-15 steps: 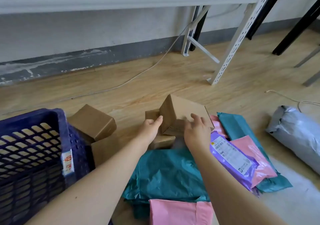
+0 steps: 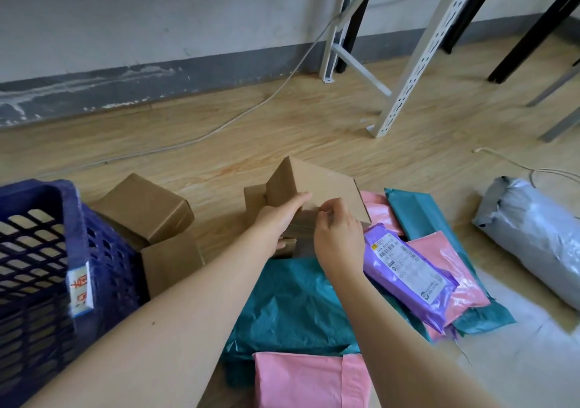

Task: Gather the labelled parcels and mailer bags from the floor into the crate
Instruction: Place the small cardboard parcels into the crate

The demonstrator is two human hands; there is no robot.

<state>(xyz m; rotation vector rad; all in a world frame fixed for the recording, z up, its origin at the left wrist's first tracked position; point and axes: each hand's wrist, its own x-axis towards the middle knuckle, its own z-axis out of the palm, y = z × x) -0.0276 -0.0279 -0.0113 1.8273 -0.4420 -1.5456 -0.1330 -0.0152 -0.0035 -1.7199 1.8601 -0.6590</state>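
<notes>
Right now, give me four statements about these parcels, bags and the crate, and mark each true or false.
1. The left hand and the right hand both touch the tilted cardboard box. True.
2. The purple mailer lies inside the blue crate. False: it lies on the other bags on the floor.
3. The purple mailer carries a printed label. True.
4. The grey bag leans against the crate. False: it lies apart, at the far right.
</notes>
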